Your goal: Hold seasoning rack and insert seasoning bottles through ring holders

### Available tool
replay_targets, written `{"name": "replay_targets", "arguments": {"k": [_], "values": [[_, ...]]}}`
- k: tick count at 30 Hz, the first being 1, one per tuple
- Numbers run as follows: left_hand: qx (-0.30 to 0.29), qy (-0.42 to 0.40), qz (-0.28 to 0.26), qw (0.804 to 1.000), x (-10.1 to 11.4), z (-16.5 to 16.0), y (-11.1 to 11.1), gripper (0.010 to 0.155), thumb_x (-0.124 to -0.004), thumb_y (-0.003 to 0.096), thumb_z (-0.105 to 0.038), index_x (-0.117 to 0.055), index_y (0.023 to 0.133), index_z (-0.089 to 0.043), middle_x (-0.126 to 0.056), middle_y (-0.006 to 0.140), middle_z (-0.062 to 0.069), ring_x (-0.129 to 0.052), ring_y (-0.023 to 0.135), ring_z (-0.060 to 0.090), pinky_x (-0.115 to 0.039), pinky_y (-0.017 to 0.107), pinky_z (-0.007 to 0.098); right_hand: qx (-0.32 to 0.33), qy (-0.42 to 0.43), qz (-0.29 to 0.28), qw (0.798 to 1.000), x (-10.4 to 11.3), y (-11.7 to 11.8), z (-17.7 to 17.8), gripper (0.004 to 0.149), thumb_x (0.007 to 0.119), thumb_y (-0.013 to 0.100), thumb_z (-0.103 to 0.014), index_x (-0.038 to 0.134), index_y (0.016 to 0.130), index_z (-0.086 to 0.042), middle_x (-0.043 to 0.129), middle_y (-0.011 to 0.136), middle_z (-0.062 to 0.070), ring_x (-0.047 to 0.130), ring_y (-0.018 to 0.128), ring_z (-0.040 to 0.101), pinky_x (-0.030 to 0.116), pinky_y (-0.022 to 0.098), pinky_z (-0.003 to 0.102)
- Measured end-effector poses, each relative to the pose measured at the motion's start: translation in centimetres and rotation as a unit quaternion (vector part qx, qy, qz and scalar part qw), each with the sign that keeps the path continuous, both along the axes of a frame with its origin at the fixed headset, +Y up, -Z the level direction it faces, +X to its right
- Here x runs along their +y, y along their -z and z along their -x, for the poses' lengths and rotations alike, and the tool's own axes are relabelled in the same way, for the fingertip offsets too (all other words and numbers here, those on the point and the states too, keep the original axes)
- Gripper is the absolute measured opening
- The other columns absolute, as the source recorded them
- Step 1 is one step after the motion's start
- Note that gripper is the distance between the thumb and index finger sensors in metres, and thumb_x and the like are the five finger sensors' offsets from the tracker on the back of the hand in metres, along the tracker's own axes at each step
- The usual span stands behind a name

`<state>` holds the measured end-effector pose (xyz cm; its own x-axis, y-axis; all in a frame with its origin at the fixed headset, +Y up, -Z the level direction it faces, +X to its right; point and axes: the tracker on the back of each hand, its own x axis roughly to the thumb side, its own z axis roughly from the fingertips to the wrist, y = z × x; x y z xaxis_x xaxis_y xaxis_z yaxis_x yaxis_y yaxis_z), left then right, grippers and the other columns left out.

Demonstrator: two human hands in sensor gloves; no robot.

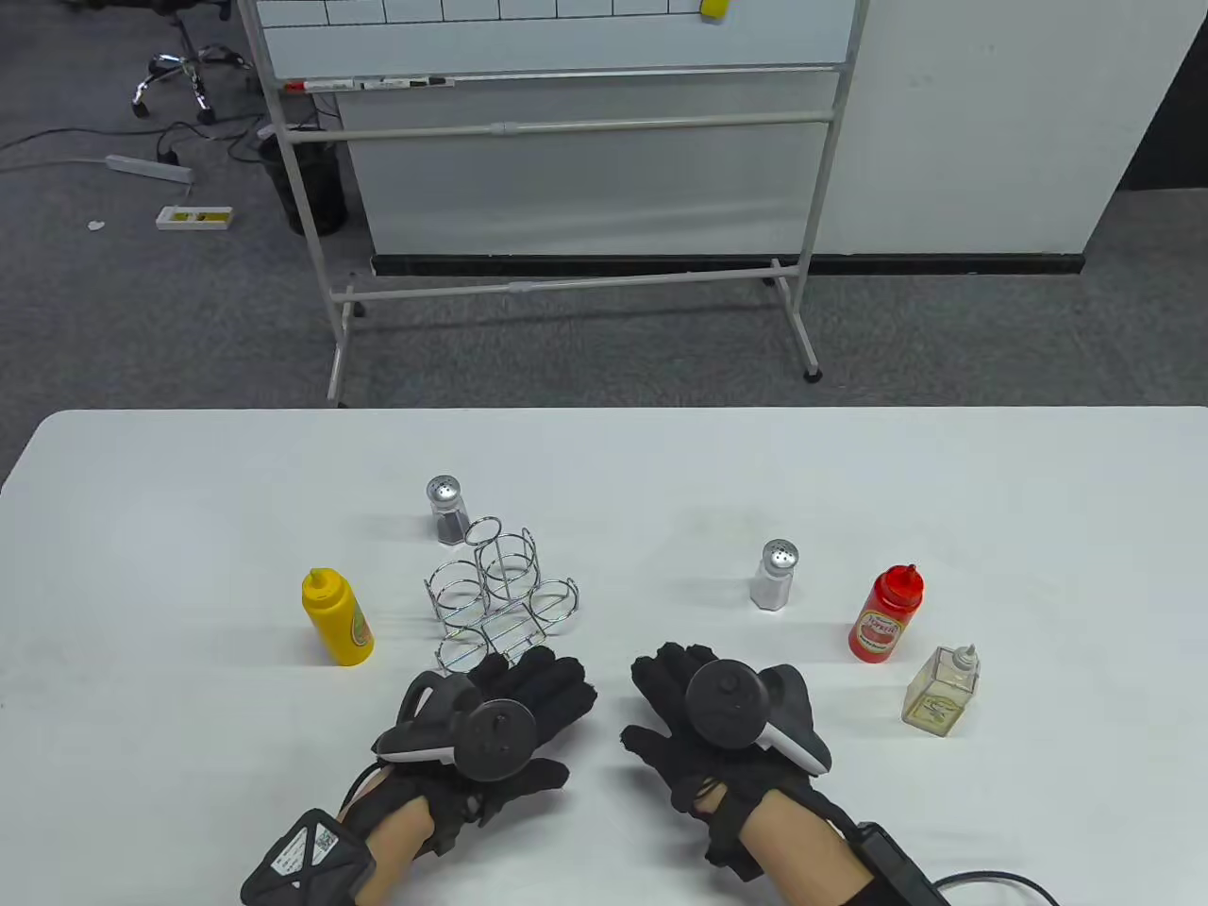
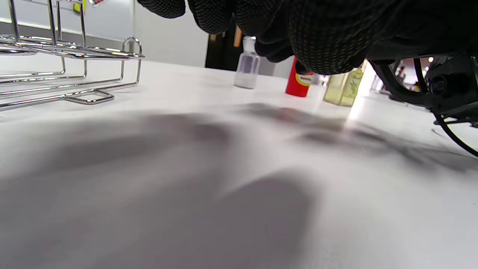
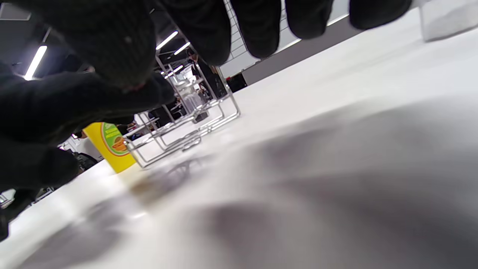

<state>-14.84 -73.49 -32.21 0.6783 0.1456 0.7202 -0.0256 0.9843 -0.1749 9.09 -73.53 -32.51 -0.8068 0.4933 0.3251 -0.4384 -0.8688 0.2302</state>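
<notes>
A chrome wire seasoning rack with several empty rings stands on the white table; it also shows in the left wrist view and right wrist view. My left hand hovers open just in front of the rack, holding nothing. My right hand is open and empty to its right. A yellow mustard bottle stands left of the rack, a pepper shaker behind it. A salt shaker, red ketchup bottle and glass oil bottle stand to the right.
A whiteboard on a wheeled stand is on the floor beyond the table's far edge. A cable runs from my right wrist near the front edge.
</notes>
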Motion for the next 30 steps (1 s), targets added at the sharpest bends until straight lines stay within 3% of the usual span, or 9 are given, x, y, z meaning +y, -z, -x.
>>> {"name": "replay_targets", "arguments": {"k": [30], "values": [[0.007, 0.006, 0.000, 1.000, -0.04, 0.15, 0.15, 0.081, -0.077, 0.0496, -0.053, -0.042, 0.115, -0.021, -0.039, 0.125, 0.014, -0.039, 0.113, 0.045, -0.039, 0.075, 0.069, 0.006, -0.004, 0.004, 1.000, -0.04, -0.04, 0.14, 0.079, 0.079, 0.048, -0.053, 0.054, 0.113, -0.014, 0.048, 0.116, 0.022, 0.043, 0.108, 0.053, 0.046, 0.067, 0.072]]}}
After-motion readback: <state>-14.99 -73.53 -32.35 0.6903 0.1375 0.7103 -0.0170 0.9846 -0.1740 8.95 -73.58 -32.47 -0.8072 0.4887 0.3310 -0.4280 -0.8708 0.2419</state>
